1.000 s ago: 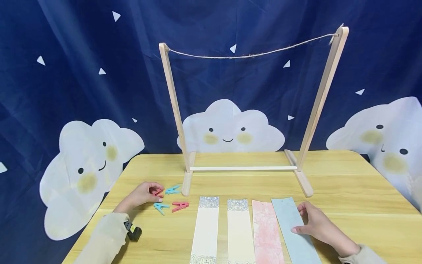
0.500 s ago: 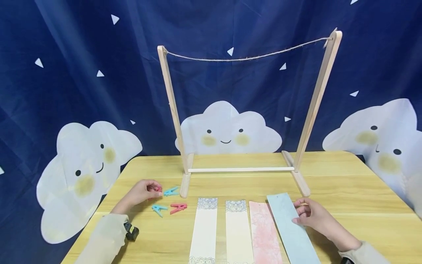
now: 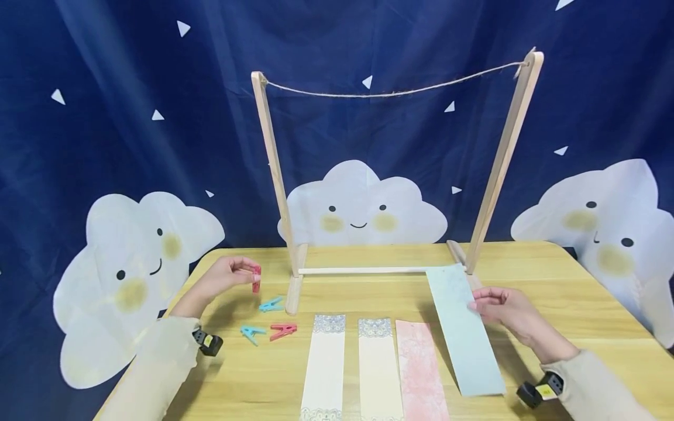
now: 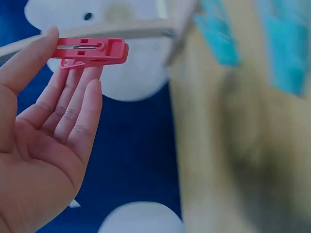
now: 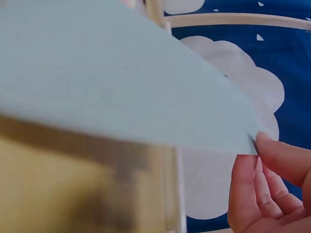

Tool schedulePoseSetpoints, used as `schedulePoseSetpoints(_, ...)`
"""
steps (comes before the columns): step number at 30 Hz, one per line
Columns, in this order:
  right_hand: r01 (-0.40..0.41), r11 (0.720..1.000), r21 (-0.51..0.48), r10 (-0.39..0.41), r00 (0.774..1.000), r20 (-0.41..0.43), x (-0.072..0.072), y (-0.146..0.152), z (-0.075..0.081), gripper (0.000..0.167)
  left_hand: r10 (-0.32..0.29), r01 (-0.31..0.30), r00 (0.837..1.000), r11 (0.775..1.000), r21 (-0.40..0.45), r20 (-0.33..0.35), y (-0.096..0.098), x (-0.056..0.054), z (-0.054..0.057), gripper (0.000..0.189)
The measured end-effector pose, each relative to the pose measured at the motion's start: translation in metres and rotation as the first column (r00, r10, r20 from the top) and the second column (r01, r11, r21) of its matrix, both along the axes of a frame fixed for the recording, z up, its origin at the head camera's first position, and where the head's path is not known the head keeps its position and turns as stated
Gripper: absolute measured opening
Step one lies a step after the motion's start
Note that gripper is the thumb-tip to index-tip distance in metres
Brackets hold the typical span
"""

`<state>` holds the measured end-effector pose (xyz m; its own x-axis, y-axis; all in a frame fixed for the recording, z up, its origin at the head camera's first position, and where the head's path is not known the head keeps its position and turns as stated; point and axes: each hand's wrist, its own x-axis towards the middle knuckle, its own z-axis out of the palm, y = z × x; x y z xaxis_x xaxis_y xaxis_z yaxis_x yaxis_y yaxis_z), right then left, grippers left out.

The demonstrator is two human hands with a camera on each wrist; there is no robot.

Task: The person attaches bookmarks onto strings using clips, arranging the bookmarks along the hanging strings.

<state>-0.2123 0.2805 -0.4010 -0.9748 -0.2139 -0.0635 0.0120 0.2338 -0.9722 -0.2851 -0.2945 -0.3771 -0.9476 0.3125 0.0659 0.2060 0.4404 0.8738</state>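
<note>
Well, my left hand (image 3: 231, 273): thumb and fingertips clamped on a red peg (image 3: 256, 280), held upright above the left part of the table (image 3: 563, 286)
My right hand (image 3: 508, 311): thumb and fingers pinching the right edge of the blue strip (image 3: 463, 336)
Blue strip: raised and tilted, its top over the right end of the rod (image 3: 363, 271); whether its lower end touches the table I cannot tell
Table: bears the rack (image 3: 502, 166), three more pegs and three flat strips
Loose pegs: one blue peg (image 3: 271, 304) just beside the rack's left foot, a second blue peg (image 3: 253, 334) nearer me, the other red peg (image 3: 283, 331) to its right
Flat strips: white strip (image 3: 324, 368), cream strip (image 3: 380, 371) and pink strip (image 3: 422, 371) side by side, the first two with patterned ends
In the way: the blue strip and my right hand cover part of the rack's right foot
String (image 3: 363, 95): slung slack between the post tops, nothing clipped to it
Behind: navy curtain (image 3: 363, 35) with smiling clouds
</note>
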Motion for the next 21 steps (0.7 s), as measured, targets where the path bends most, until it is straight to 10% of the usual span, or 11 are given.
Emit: schedulePoseSetpoints(21,0.143,0.919,-0.367,-0.22,0.959,-0.176,-0.066,-0.007,0.083,0.018,0.047,-0.024,0.989,0.986,0.165,-0.14,0.131,-0.047,0.125,0.032)
